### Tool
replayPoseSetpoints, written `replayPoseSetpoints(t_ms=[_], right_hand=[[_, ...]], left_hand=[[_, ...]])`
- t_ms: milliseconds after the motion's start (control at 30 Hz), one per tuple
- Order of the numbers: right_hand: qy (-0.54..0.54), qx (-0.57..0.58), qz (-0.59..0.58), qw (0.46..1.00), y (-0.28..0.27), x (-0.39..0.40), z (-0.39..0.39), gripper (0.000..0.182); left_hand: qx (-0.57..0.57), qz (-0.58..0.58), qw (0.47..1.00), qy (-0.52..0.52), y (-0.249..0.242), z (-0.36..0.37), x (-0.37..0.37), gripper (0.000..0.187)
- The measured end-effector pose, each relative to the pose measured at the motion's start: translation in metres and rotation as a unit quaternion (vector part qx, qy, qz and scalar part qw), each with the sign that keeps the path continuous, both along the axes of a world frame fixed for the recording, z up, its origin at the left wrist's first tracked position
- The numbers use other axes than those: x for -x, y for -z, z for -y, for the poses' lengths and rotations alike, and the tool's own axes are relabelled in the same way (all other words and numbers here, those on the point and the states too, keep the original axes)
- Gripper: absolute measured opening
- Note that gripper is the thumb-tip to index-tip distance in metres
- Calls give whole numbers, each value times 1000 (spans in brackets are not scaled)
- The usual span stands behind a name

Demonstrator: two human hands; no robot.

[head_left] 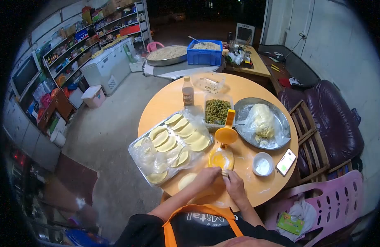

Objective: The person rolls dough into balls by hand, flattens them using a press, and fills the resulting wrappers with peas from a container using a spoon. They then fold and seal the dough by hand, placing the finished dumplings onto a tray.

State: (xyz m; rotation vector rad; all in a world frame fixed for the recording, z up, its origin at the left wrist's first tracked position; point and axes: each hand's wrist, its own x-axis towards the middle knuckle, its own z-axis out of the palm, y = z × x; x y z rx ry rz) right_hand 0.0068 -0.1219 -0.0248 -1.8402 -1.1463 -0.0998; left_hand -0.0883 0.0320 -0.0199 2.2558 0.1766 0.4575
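Note:
At the front of the round table, my left hand point(211, 175) and my right hand point(234, 184) meet, fingers closed around a small pale piece of dough point(225, 173). Just beyond them stands a yellow dough press point(227, 135) with its lid raised and its round base point(221, 159) exposed. A flat dough round point(186, 180) lies on the table by my left forearm. To the left is a metal tray point(137, 159) bearing several folded dough pieces point(166, 144) and plastic film. A white tub of flour point(263, 164) is right of my right hand.
On the orange table point(151, 108) are a bottle point(188, 92), a container of green filling point(218, 112) and a metal basin point(240, 108) with a large dough lump point(262, 119). A phone point(286, 162) lies near the right edge. A pink chair point(332, 197) stands close at right.

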Motion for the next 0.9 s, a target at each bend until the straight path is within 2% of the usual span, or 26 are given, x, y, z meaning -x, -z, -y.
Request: replayPoseSetpoints(t_ms=[33,133,200,233,300,400,433,500,533,600,633,700,733,833,900], right_hand=[[2,7,-53,999,3,-2,3,22],[11,26,-179,984,11,-2,6,21],[20,41,-216,975,17,-3,4,20],[8,38,-157,987,14,-2,4,18],[-17,33,-37,999,3,2,5,14],[33,52,-259,964,-3,3,4,14],[20,20,-182,983,-4,4,1,14],[-10,-41,-25,999,-2,6,-3,14],[-5,-15,-27,1000,2,4,-2,15],[-1,38,-30,999,8,-1,0,16],[10,32,-112,993,7,-1,-1,16],[33,26,-275,961,-1,3,-2,17],[23,18,-207,978,-3,5,-4,17],[-27,88,-59,994,-7,3,-1,18],[21,65,-241,968,-2,3,0,18]], left_hand=[[-13,10,1000,9,-2,1,0,12],[81,-8,997,-4,-11,0,1,14],[10,-5,1000,7,0,-2,-2,16],[-24,-4,1000,12,5,-3,-3,17],[-5,-28,1000,-1,6,-1,-1,17],[67,-35,997,1,7,-3,0,14],[98,-33,995,4,8,-4,0,13],[16,-31,999,25,11,-5,2,16],[-25,-29,999,34,12,-6,1,17],[59,-34,998,19,14,-5,-1,19],[100,-36,994,8,15,-6,-1,20],[95,13,995,7,20,-8,-2,20],[93,37,995,7,23,-8,-1,21],[-48,-31,998,-8,24,-9,-1,19],[61,17,998,-8,15,-8,0,19]])
